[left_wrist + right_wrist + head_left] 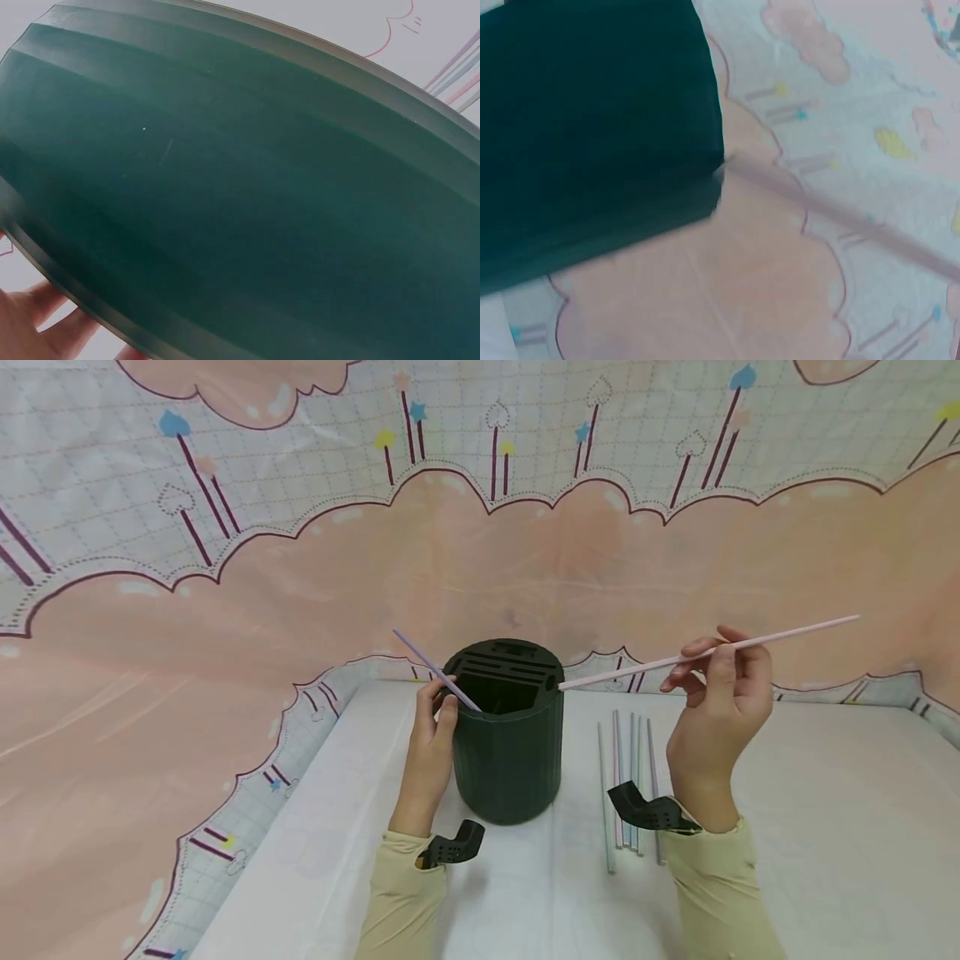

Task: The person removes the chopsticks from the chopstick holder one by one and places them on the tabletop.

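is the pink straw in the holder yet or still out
Partly in: the pink straw, pinched by the right hand, has its tip at a small hole in the dark green holder.

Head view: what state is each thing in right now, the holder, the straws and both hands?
Dark green holder: upright on the table, top slots open.
Purple straw: slanted, lower end inside the holder, pinched by the left hand.
Pink straw: off the table, nearly level, tip at the holder's rim, gripped by the right hand.
Loose straws: lying flat side by side, untouched.

Holder centre on table, loose straws lying right of it
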Demonstrator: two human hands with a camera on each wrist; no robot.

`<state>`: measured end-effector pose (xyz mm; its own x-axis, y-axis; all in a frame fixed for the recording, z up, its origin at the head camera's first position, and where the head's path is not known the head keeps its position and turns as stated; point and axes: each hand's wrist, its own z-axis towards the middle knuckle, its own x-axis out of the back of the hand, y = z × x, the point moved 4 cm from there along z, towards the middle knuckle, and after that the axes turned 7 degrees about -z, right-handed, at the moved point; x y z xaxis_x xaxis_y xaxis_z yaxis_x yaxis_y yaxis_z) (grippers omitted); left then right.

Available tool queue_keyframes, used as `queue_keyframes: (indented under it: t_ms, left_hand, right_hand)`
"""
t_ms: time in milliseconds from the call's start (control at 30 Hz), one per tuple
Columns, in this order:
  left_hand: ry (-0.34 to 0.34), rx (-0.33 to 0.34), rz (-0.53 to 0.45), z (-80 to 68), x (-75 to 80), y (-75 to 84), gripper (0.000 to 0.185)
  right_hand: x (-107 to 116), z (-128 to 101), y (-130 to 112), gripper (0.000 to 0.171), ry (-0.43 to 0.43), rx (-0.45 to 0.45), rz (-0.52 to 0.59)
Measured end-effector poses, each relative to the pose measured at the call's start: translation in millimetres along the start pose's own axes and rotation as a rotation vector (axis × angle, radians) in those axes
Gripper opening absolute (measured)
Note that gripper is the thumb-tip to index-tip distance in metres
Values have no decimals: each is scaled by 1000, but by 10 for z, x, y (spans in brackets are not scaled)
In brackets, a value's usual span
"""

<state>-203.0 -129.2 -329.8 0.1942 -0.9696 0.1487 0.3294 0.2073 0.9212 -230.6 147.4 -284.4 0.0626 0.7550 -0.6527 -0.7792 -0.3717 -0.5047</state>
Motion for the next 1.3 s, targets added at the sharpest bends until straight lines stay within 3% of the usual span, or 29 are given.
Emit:
queue_keyframes:
  t_ms: [100, 233, 333, 400, 500, 600, 700, 867, 1033, 1300]
  left_hand:
    - [3, -6, 0, 7, -9, 1, 35]
    - [7, -2, 3, 15, -23, 4, 34]
    - [10, -6, 2, 25, -27, 8, 34]
    - [9, -13, -1, 30, -24, 11, 35]
    - [10, -17, -1, 33, -22, 7, 35]
    - [10, -17, -3, 36, -25, -1, 35]
    - [11, -12, -4, 38, -33, -6, 35]
    - [9, 2, -2, 33, -44, -7, 35]
    - [6, 2, -1, 21, -47, -2, 35]
    - [10, -10, -5, 1, -39, 3, 34]
  right_hand:
    - [100, 88, 21, 22, 2, -8, -50]
    - [238, 177, 96, 23, -55, -68, -255]
    - [345, 216, 207, 24, -146, -177, -558]
    - [415, 227, 303, 25, -236, -239, -827]
    - [522, 222, 449, 31, -410, -265, -1224]
    - [642, 194, 585, 34, -581, -290, -1468]
    - [793, 150, 715, 36, -727, -407, -1545]
    - [1051, 80, 886, 42, -885, -593, -1595]
    - [1218, -7, 981, 45, -923, -690, -1588]
    - [1431, -110, 1086, 47, -892, -779, -1574]
